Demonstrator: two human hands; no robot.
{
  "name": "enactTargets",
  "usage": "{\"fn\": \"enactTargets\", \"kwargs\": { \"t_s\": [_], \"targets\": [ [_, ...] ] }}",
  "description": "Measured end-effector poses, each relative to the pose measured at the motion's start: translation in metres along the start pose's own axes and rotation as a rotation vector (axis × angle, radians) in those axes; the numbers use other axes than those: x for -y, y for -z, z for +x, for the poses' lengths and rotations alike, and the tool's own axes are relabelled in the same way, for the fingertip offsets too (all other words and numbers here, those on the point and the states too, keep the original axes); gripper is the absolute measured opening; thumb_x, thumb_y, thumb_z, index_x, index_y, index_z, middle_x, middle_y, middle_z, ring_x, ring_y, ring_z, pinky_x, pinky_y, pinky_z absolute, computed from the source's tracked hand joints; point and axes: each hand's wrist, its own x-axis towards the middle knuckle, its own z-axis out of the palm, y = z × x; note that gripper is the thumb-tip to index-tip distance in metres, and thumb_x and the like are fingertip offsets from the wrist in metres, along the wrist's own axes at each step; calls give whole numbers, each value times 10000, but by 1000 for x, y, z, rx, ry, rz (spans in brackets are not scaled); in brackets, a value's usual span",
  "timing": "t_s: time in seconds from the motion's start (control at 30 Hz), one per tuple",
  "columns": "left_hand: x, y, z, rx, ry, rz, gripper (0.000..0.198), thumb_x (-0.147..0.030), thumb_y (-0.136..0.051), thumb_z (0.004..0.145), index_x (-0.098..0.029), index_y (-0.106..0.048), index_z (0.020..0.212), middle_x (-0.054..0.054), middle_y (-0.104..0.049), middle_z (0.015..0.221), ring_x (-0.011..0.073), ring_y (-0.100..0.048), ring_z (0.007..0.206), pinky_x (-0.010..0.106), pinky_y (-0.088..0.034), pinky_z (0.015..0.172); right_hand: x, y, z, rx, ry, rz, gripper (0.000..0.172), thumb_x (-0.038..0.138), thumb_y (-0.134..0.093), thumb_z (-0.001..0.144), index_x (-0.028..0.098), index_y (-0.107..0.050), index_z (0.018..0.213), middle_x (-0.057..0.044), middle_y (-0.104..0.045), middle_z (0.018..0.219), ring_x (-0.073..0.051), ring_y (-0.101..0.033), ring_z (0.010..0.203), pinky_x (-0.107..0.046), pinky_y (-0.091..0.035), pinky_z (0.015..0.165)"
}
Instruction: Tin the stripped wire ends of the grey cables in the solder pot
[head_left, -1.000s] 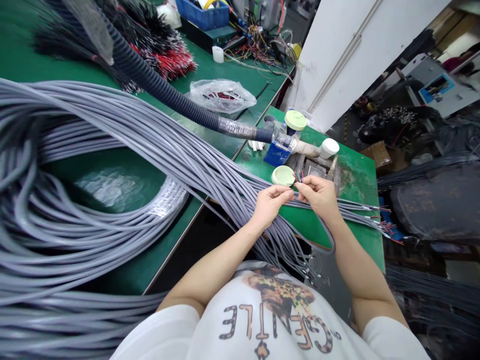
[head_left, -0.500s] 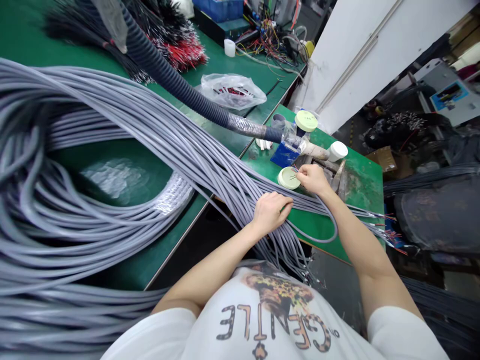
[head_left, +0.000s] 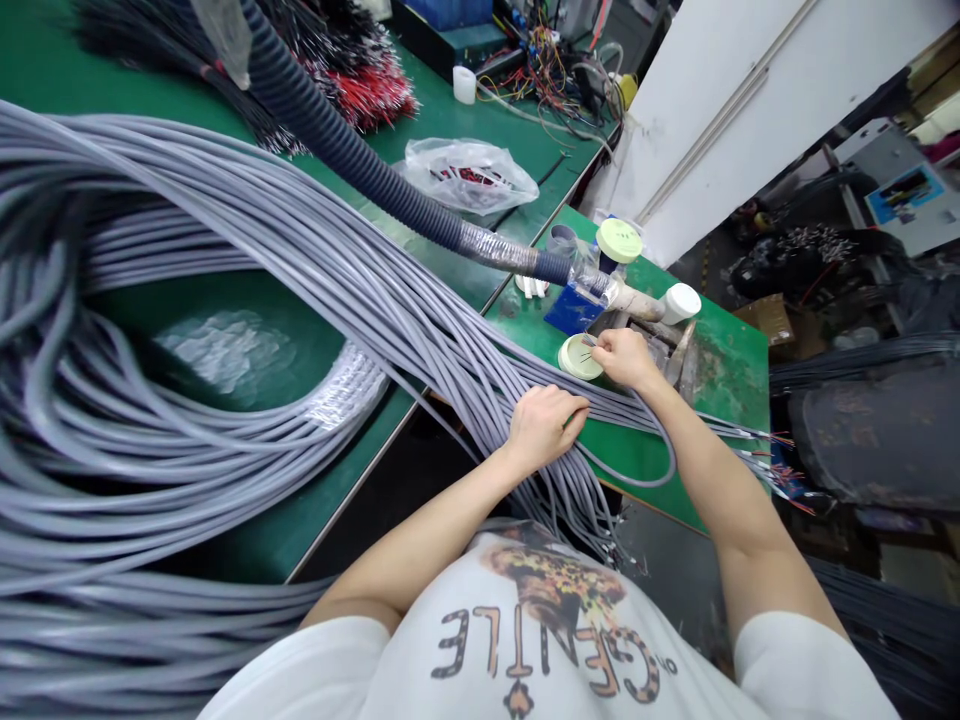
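Pinched between the fingertips of my right hand (head_left: 624,356) is the stripped end of a grey cable; its thin wires reach over a small round pale-green tub (head_left: 574,358). From that hand the grey cable (head_left: 670,455) loops down and back toward the bundle. My left hand (head_left: 544,426) lies curled on the thick bundle of grey cables (head_left: 420,330), its fingers closed; what is inside them is hidden. Past my right forearm, the bundle's stripped ends (head_left: 780,455) show coloured wires at the green board's edge.
A ribbed hose (head_left: 352,150) crosses above the bench, ending in a taped nozzle (head_left: 634,298) by a blue block (head_left: 574,308). Nearby stand a lidded tub (head_left: 619,240) and a white tub (head_left: 681,302). A clear plastic bag (head_left: 471,178) lies farther back.
My right hand's wire ends have tipped from pointing left to pointing lower over the tub. My left hand stays on the bundle. The view has shifted slightly.
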Motion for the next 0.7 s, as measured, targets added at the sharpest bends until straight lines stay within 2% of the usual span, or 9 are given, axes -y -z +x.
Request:
{"fn": "enactTargets", "kwargs": {
  "t_s": [0.1, 0.2, 0.3, 0.4, 0.5, 0.7],
  "targets": [
    [0, 0, 0, -8, 1, -15, 197, -270, -497, 906, -213, -685, 925, 38, -717, 792, 167, -591, 739, 324, -345, 676, -19, 17, -7, -55, -15, 25, 230, 266, -516, 743, 141, -706, 707, -54, -687, 670, -155, -573, 616, -241, -321, 546],
    [0, 1, 0, -19, -3, -19, 190, -266, -501, 906, -210, -683, 913, 32, -716, 774, 164, -588, 724, 324, -341, 668, -59, 30, -15, -113, -124, 57, 255, 291, -520, 749, 119, -704, 708, -58, -679, 645, -151, -570, 600, -231, -341, 547],
    [0, 1, 0, -18, -1, -24, 190, -268, -503, 906, -212, -684, 919, 35, -721, 794, 165, -595, 734, 323, -350, 678, -101, 29, -19, -125, -295, 40, 255, 285, -539, 738, 103, -717, 717, -65, -681, 641, -159, -585, 618, -229, -366, 564],
    [0, 2, -1, -13, 4, -25, 195, -277, -505, 905, -212, -687, 934, 47, -726, 825, 169, -610, 756, 319, -364, 688, -129, 19, -17, -105, -382, 18, 236, 262, -555, 724, 101, -727, 701, -70, -685, 643, -166, -604, 638, -232, -386, 587],
    [0, 1, -1, -19, 12, -13, 197, -284, -511, 900, -208, -691, 926, 53, -720, 811, 172, -611, 747, 313, -372, 686, -138, 9, -11, -83, -428, 10, 219, 253, -574, 708, 105, -736, 698, -72, -682, 631, -174, -615, 644, -237, -400, 598],
    [1, -1, -2, -31, 7, -12, 186, -278, -521, 892, -213, -694, 919, 51, -716, 798, 172, -604, 729, 315, -370, 681, -139, 3, 0, -34, -458, -5, 215, 237, -573, 702, 110, -746, 697, -80, -667, 600, -192, -627, 662, -245, -415, 608]
  ]
}}
